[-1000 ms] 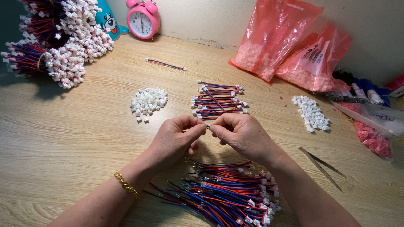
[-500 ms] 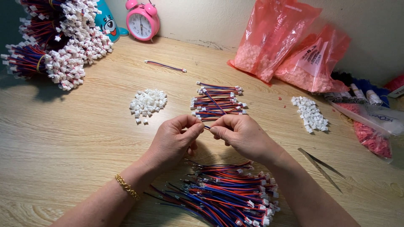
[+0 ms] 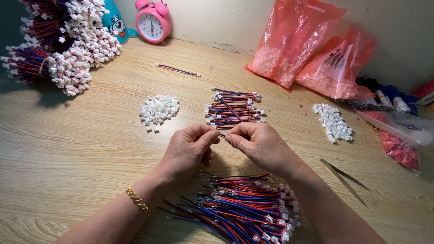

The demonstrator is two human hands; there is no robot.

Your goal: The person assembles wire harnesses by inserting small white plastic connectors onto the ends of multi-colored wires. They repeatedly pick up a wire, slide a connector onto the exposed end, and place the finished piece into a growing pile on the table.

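Barely shifted since before: left hand (image 3: pixel 187 151) and right hand (image 3: pixel 257 144) pinched together on a thin red-blue wire (image 3: pixel 222 134) between fingertips, above the loose wire pile (image 3: pixel 239 208); better done keeping ends aligned, pressing straight.

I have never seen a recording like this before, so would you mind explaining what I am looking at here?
There is no machine: this is one view from a camera worn on a person's head, looking down at their own two bare hands over a wooden table. The left hand, with a gold bracelet at the wrist, and the right hand meet fingertip to fingertip, pinching a thin red and blue wire between them. Below the hands lies a loose heap of wires; above them a neater stack of wires. Two small piles of white connectors sit left and right. Tweezers lie at the right, pink bags and a pink alarm clock at the back.
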